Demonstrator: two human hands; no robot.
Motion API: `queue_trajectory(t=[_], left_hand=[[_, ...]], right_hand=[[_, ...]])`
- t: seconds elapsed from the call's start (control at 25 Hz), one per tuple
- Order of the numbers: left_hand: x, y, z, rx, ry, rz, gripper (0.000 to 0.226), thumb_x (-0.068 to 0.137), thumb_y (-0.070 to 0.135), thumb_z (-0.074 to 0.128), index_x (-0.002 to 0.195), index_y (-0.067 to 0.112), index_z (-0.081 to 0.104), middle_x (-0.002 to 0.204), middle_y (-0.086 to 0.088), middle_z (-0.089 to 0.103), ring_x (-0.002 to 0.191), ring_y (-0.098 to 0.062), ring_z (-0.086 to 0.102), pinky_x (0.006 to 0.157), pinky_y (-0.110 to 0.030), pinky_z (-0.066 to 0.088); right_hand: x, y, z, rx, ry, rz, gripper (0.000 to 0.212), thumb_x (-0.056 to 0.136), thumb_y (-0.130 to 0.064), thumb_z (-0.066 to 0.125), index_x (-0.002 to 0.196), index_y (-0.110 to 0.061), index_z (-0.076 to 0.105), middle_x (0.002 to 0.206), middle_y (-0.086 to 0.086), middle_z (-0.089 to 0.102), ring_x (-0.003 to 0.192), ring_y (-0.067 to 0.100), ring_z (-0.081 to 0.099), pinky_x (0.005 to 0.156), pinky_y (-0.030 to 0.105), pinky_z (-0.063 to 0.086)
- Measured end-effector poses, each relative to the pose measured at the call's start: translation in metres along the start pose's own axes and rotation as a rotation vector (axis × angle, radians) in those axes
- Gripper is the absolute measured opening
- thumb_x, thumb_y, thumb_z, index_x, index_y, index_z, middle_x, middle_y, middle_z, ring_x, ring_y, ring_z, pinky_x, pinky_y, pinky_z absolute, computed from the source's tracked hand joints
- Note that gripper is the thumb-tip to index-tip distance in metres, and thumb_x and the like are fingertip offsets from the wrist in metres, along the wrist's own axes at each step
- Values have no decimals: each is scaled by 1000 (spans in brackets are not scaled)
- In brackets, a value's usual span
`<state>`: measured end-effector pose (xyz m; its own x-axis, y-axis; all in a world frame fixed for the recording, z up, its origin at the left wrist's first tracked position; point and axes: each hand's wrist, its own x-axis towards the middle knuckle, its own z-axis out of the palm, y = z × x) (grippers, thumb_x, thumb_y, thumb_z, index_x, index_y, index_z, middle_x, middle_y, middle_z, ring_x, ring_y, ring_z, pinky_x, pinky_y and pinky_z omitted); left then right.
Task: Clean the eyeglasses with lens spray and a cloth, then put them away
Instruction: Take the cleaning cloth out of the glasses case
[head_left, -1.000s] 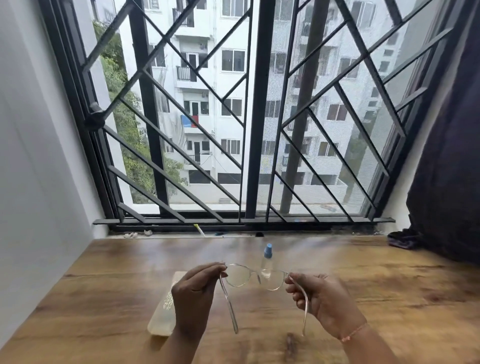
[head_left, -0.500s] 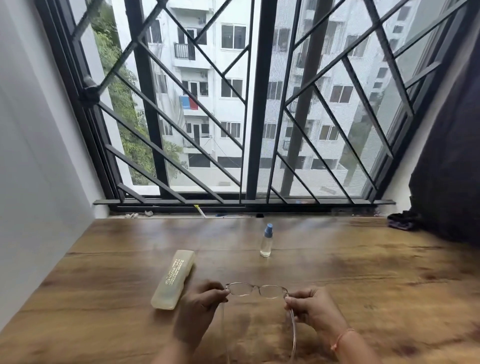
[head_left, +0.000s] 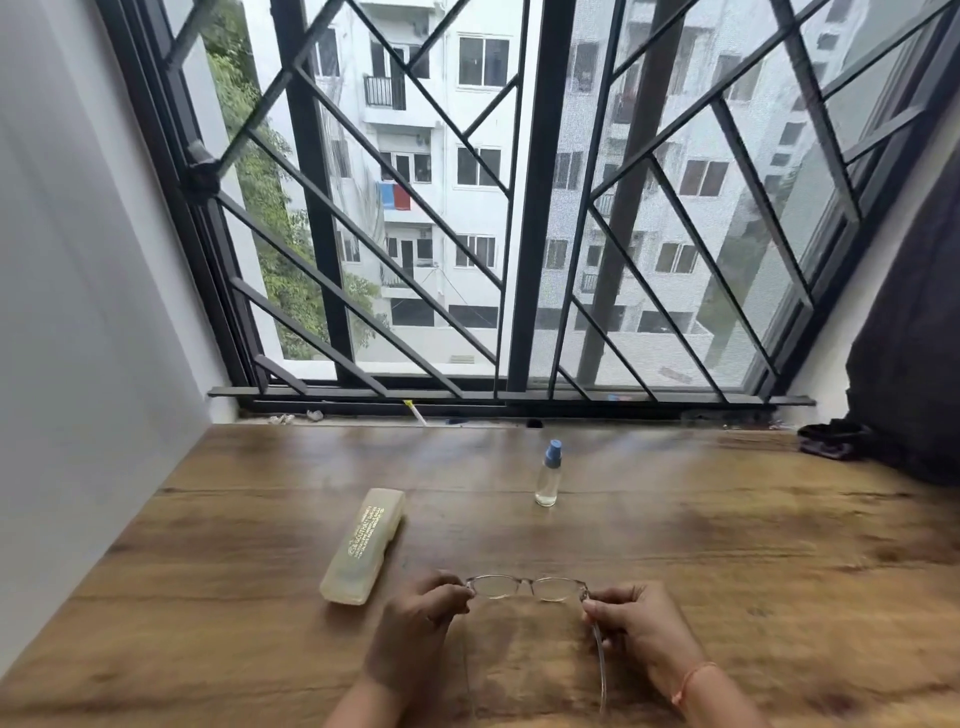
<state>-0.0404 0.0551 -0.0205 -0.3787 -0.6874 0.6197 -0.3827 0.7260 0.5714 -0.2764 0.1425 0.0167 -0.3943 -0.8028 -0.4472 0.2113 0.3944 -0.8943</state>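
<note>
Left hand (head_left: 415, 618) and right hand (head_left: 631, 621) pinch glasses (head_left: 524, 588) by frame corners, low over near table (head_left: 727, 561). Case (head_left: 363, 552) left, shut. Spray (head_left: 548, 474) farther back. No cloth seen. Cleaning not started. Next: free one hand, reach spray.

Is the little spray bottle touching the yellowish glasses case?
Apart. The head view shows the spray bottle standing farther back and to the right of the glasses case, with bare wooden table between them.
</note>
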Motion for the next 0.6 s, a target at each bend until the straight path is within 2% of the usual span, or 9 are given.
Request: queue_trajectory(t=[0.12,0.24,0.36,0.48,0.52,0.6], left_hand=[[0,-1,1,-5,-15,10,32,55,-21,76,72,7,74,74,-4,70,64,-2,63,64,-4,48],[-2,-1,-1,-22,-47,-35,30,62,-17,72,77,8,75,76,-4,71,63,-7,65,60,-15,54],[-6,0,-9,43,-7,-65,32,65,-8,71,86,16,75,78,1,72,69,-6,64,59,-19,52],[-7,-11,-31,266,203,-129,29,71,17,73,99,17,73,88,-1,71,83,-13,57,75,-22,46],[-5,-16,-39,357,242,-230,43,66,24,77,107,12,70,94,-7,70,89,-19,56,81,-27,44],[-3,-28,-49,427,236,-490,88,46,28,90,122,-3,57,108,-22,65,99,-35,56,90,-38,41]], right_hand=[[3,2,-2,30,1,-1,24,73,18,63,56,2,69,46,17,62,30,14,51,28,15,38],[5,3,-4,20,-3,29,16,74,17,64,62,7,69,47,18,62,30,16,52,28,16,38],[6,-1,-5,-133,84,6,14,76,3,71,62,7,70,44,13,59,32,14,47,32,17,36],[4,-22,10,-609,318,-253,15,70,-19,80,79,-7,75,61,1,68,58,17,58,56,23,41],[0,-31,23,-727,355,-376,18,70,-22,80,84,-12,76,71,1,72,66,18,60,62,25,41],[-3,-47,59,-824,280,-659,19,70,-18,80,89,-15,75,79,1,73,67,17,60,66,28,45]])
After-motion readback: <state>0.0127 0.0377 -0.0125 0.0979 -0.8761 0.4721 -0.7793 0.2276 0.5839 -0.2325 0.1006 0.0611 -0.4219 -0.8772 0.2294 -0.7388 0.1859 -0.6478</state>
